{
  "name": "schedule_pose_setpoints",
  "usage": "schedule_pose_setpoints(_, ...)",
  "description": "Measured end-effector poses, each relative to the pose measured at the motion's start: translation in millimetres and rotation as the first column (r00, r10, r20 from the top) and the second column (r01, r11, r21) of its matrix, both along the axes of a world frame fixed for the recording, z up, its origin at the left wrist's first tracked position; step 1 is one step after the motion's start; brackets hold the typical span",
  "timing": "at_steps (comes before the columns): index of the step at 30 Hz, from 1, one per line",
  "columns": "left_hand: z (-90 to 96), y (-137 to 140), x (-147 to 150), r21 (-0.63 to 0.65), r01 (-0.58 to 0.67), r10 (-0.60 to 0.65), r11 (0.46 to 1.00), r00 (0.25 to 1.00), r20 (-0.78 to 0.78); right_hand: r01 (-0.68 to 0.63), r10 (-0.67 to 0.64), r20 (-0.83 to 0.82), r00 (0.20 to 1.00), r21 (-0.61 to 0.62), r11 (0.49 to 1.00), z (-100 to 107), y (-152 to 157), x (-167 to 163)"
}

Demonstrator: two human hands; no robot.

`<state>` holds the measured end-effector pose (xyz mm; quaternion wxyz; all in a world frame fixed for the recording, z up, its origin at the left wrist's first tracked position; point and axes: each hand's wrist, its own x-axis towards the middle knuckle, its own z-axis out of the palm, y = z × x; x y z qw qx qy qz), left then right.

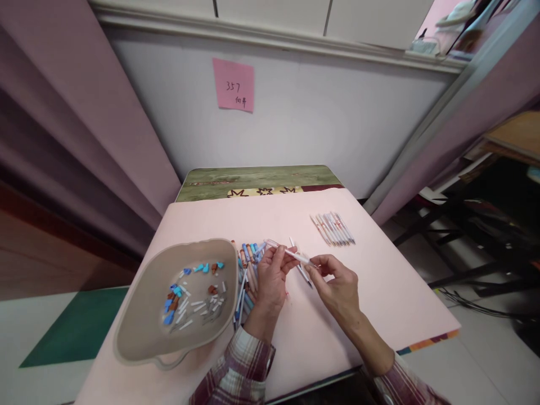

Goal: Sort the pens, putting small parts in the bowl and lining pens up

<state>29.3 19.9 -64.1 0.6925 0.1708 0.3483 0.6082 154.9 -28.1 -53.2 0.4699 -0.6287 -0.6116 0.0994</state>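
Pen [298, 257], slim and pale, is held up between both hands over the pink table cover [253, 216]; its long axis slants across the front of the body, the left end farther from the person, the right end nearer; the left hand [272, 275] pinches it between thumb and fingers toward its left part, and the right hand [337, 278] closes thumb and fingertips on its right end; the two hands are near each other with a short stretch of pen showing between them, and neither is clearly the nearer to it.

What matters most, I judge, is how each hand meets that axis: the right comes in roughly along the pen's own line, while the left reaches across it; blur hides the detail at both ends.

Below the gap between the hands lies a second pen [304, 275], its dark end toward the person; a row of pens [333, 229] lies beyond the right hand, to the right; markers [248, 254] are heaped just left of the left hand, beside a beige bin [139, 315] with small blue, brown and white pieces in it.
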Motion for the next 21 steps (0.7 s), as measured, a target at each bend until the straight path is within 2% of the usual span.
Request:
schedule_pose_setpoints(4, 0.0, 0.3, 0.1, 0.007, 0.005, -0.005, 1.000, 1.000, -0.019, 0.000, 0.000, 0.038, 0.999, -0.012, 1.000, -2.0, -1.7, 1.2)
schedule_pose_setpoints(12, -2.7, -2.1, 2.3, -0.025, -0.011, 0.011, 1.000, 1.000, -0.028, -0.109, 0.056, 0.257, 0.965, 0.198, 0.974, -2.1, -0.2, 2.7)
schedule_pose_setpoints(21, -0.2, -2.3, 0.7, -0.039, -0.027, 0.027, 0.999, 1.000, -0.008, -0.123, 0.050, 0.321, 0.946, 0.211, 0.970, -0.3, -0.4, 3.5)
